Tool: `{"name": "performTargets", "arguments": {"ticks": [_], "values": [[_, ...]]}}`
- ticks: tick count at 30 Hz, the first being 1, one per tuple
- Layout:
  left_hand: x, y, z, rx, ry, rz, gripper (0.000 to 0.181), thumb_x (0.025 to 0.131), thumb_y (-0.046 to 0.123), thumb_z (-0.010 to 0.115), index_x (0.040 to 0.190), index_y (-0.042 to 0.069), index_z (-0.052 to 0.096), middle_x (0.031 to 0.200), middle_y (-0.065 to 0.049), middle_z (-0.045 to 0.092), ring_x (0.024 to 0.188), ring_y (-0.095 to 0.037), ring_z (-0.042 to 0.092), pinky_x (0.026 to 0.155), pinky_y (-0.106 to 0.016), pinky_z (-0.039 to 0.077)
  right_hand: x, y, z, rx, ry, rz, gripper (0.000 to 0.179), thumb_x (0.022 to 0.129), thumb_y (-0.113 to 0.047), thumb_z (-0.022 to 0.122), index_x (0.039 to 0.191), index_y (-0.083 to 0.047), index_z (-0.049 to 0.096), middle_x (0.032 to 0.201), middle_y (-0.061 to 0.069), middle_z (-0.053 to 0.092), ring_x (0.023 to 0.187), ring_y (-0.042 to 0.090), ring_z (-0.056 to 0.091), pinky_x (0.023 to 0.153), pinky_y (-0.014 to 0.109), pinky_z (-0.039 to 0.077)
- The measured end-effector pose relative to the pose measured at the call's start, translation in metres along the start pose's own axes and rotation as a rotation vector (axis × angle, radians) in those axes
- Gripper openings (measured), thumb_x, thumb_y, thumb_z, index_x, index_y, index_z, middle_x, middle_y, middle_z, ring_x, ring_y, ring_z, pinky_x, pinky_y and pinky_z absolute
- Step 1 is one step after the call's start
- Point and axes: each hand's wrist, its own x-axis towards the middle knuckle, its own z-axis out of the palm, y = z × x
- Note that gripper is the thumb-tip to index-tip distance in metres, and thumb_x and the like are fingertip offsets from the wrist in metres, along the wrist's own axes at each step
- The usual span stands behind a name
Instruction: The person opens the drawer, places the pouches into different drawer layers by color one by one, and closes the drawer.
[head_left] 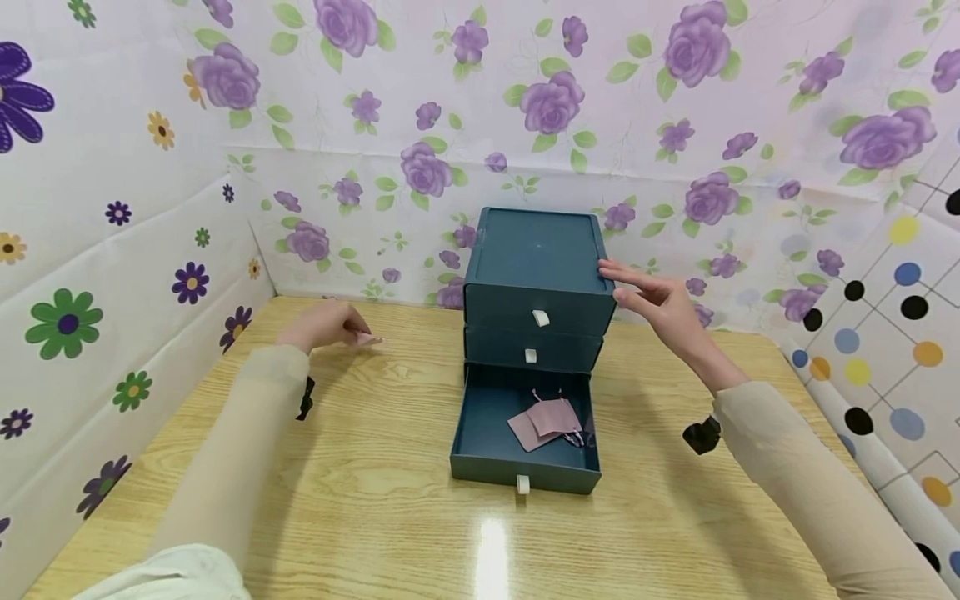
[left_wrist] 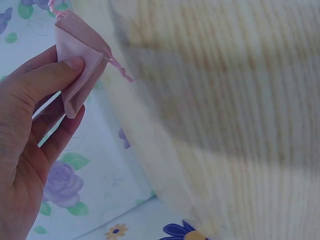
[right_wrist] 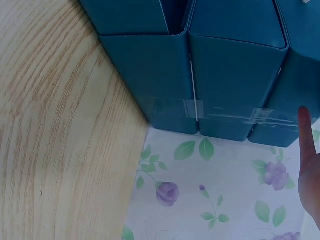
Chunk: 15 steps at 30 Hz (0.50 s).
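Between the thumb and fingers of my left hand (head_left: 324, 325) is a small pink drawstring pouch (left_wrist: 85, 62), held at the left of the table near the back edge. My right hand (head_left: 663, 312) touches the upper right edge of a dark blue drawer unit (head_left: 538, 250), its fingers extended. The bottom drawer (head_left: 487, 468) is pulled out toward me, and the upper two are closed. Inside it lie overlapping pink pouches (head_left: 555, 415) with drawstrings, near its right side. One finger (right_wrist: 304, 127) of the right hand shows against the unit's side in the right wrist view.
The unit stands on a wood-grain table (head_left: 360, 500) in front of a flowered wall covering (head_left: 420, 75). Clear tape (right_wrist: 225, 115) runs across the unit's stacked sections. White tabs (head_left: 540, 317) serve as drawer pulls. A dotted covering (head_left: 885, 333) hangs at the right.
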Motion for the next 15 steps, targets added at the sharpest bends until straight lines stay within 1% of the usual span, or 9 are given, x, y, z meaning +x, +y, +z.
{"name": "performTargets", "arguments": {"ticks": [4, 9, 12, 15], "values": [[0.002, 0.004, -0.007, -0.014, 0.015, 0.045, 0.02, 0.087, -0.003, 0.071, 0.105, 0.003, 0.078, 0.101, -0.015, 0.076, 0.09, -0.026, 0.071, 0.081, -0.04, 0.06, 0.0, -0.001, 0.0, -0.001, 0.0, 0.0, 0.036, 0.1, -0.01, 0.057, 0.136, -0.004, 0.06, 0.146, -0.003, 0.056, 0.145, 0.007, 0.04, 0.102, 0.013, 0.047], [0.004, 0.014, -0.017, -0.011, 0.027, 0.109, 0.02, 0.087, -0.004, 0.07, 0.104, 0.002, 0.077, 0.094, -0.013, 0.076, 0.081, -0.021, 0.069, 0.075, -0.038, 0.059, 0.0, -0.003, 0.001, -0.001, 0.001, 0.004, 0.036, 0.1, -0.009, 0.057, 0.136, -0.004, 0.06, 0.146, -0.002, 0.056, 0.145, 0.008, 0.04, 0.102, 0.013, 0.047], [0.003, 0.021, -0.024, 0.009, 0.03, 0.135, 0.02, 0.086, -0.004, 0.071, 0.104, 0.002, 0.077, 0.09, -0.012, 0.075, 0.078, -0.019, 0.067, 0.073, -0.038, 0.058, 0.0, -0.004, 0.001, -0.005, 0.003, 0.01, 0.036, 0.1, -0.009, 0.057, 0.136, -0.005, 0.06, 0.147, -0.002, 0.056, 0.145, 0.008, 0.04, 0.103, 0.013, 0.047], [0.002, 0.027, -0.03, 0.04, 0.02, 0.149, 0.019, 0.085, -0.003, 0.072, 0.103, 0.003, 0.078, 0.087, -0.01, 0.075, 0.076, -0.018, 0.066, 0.072, -0.038, 0.058, 0.0, -0.004, 0.001, -0.009, 0.003, 0.015, 0.036, 0.1, -0.009, 0.057, 0.136, -0.005, 0.06, 0.147, -0.002, 0.055, 0.146, 0.008, 0.039, 0.104, 0.013, 0.046]]}}
